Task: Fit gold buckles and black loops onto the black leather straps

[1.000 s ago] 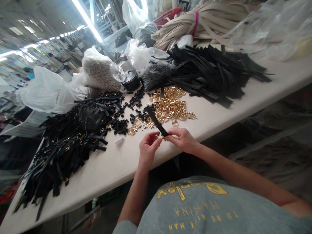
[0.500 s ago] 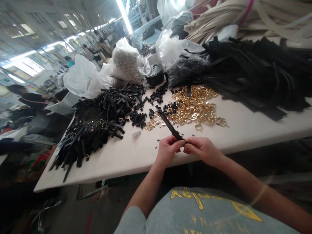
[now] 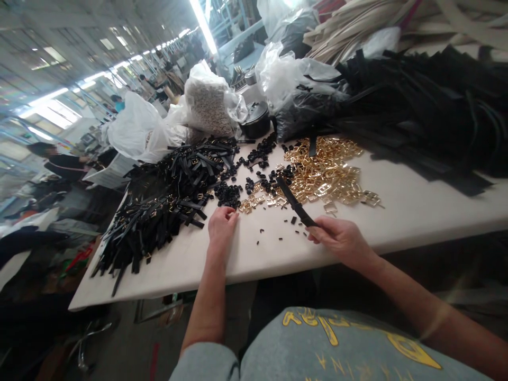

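My right hand (image 3: 342, 239) grips one end of a black strap (image 3: 294, 201), which slants up and left above the table. A narrow band crosses the strap partway along. My left hand (image 3: 223, 226) is at the near edge of a pile of small black loops (image 3: 228, 195), its fingers curled together. What its fingertips hold, if anything, is hidden. Gold buckles (image 3: 327, 182) lie heaped beyond the strap. Small black bits (image 3: 280, 239) are scattered on the tabletop between my hands.
Finished-looking black straps with buckles (image 3: 159, 217) are heaped at left. More black strips (image 3: 420, 114) pile up at right. Plastic bags (image 3: 208, 100) and a round black container (image 3: 255, 120) stand behind. The table's front edge (image 3: 254, 275) runs before my body. A person (image 3: 65, 164) is at far left.
My left hand has let go of the strap and moved left to the black loops. My right hand keeps the strap. The view first swung left, then settled.
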Tool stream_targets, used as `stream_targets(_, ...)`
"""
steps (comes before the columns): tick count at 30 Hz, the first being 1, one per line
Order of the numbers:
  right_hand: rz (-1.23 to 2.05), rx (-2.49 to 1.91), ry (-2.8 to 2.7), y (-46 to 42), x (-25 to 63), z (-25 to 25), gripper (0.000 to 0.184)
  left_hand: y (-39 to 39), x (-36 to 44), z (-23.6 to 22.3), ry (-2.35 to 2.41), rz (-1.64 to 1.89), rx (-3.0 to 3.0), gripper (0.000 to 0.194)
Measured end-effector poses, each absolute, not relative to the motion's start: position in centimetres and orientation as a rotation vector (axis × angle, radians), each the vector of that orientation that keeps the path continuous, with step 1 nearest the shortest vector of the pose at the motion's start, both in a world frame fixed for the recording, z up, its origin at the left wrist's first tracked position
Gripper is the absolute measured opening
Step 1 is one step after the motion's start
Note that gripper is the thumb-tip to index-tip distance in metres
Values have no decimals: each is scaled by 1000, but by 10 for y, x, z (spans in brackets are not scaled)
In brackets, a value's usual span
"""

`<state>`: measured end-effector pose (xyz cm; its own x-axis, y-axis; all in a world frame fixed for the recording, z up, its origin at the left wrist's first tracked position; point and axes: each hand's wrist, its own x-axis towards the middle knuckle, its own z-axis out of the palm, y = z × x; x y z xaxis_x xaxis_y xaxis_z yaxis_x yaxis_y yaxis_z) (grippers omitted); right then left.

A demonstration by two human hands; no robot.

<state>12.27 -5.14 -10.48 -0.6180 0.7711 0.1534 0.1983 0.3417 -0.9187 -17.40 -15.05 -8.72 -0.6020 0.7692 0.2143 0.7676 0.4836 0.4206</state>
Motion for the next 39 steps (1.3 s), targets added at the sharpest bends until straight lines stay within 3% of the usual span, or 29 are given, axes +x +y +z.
stream_targets(5, 1299, -828, -2004, -52, 122, -106, 24, -140, -184, -90, 2796, 539, 1369, 17)
stream_targets(16, 1334, -803, -2015, -50, 123, -114, 26, -121, -194, -86, 2837, 496, 1433, 9)
stream_targets(19, 1324, -814, -2001, -50, 122, -115, 27, -122, -182, -80, 2729, 846, 1399, 11)
stream_targets(22, 1281, -832, -2004, -52, 119, -112, 30, -125, -148, -78, 2185, 1419, 1130, 24)
stream_targets(24, 1291, -837, -1987, -54, 117, -108, 31, -126, -117, -80, 1784, 1593, 880, 33)
stream_targets(30, 1377, -803, -1895, -61, 114, -96, 25, -123, -44, -90, 1333, 1598, 600, 35)
stream_targets(39, 1285, -836, -1935, -56, 121, -96, 27, -120, -28, -90, 1371, 1598, 741, 28)
